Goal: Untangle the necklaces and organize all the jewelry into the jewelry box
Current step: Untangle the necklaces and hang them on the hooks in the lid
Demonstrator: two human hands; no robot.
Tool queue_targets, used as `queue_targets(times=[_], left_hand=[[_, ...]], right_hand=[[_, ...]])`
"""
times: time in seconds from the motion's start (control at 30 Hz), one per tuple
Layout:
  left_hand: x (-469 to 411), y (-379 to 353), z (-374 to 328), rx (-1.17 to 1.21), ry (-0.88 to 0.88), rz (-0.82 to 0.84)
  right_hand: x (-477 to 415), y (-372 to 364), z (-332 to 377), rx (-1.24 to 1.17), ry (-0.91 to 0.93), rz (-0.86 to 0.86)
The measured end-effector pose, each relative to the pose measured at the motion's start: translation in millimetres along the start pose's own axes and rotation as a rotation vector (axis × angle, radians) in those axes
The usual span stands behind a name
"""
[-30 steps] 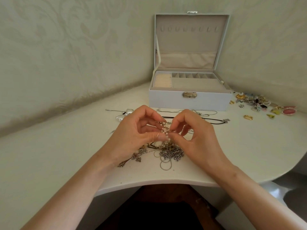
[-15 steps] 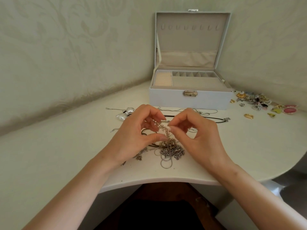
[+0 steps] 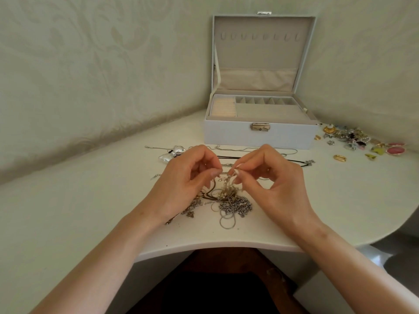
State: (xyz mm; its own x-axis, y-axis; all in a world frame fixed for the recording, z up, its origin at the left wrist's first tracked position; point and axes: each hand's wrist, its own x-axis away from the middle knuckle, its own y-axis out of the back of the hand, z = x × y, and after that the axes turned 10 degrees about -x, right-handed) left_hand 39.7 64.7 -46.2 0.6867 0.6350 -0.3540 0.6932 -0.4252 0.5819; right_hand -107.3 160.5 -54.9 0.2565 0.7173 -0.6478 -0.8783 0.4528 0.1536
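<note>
Both hands hover just above the white worktop, close together, fingertips almost meeting. My left hand pinches a pale beaded necklace between thumb and forefinger. My right hand pinches the same strand just beside it, and the other fingers of each hand are loosely curled. The strand hangs from my fingertips into the tangle of silver and dark chains heaped on the worktop below, between my wrists and near the front edge. Which chains are knotted into which I cannot tell.

Beyond my hands a black cord necklace lies stretched across the worktop, and a thin silver chain runs behind it, just in front of the box. A silver bow-shaped pendant sits to the left of them.

At the back, in the corner, stands the pale grey jewelry box, its lid upright and its beige-lined compartments showing. To the right of the box lies a scatter of small coloured earrings and brooches. A gold oval hoop sits a little apart from it, and a round pink piece lies at the far right.
</note>
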Motion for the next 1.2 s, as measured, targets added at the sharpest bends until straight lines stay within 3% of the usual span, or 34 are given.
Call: queue_targets(times=[0.1, 0.4, 0.87, 1.2], left_hand=[[-0.4, 0.3, -0.7, 0.036, -0.022, -0.002], [-1.4, -1.0, 3.0, -0.186, -0.045, -0.013], [1.1, 1.9, -4.5, -0.103, -0.064, -0.011], [1.4, 2.2, -3.8, -0.052, -0.003, -0.071]], right_hand=[[-0.4, 0.4, 1.5, -0.021, -0.02, -0.019], [-0.5, 1.0, 3.1, -0.075, -0.032, -0.04], [-6.6, -2.6, -12.7, 0.283, -0.259, 0.303], [-4.8, -1.1, -7.8, 0.221, -0.161, 0.133]])
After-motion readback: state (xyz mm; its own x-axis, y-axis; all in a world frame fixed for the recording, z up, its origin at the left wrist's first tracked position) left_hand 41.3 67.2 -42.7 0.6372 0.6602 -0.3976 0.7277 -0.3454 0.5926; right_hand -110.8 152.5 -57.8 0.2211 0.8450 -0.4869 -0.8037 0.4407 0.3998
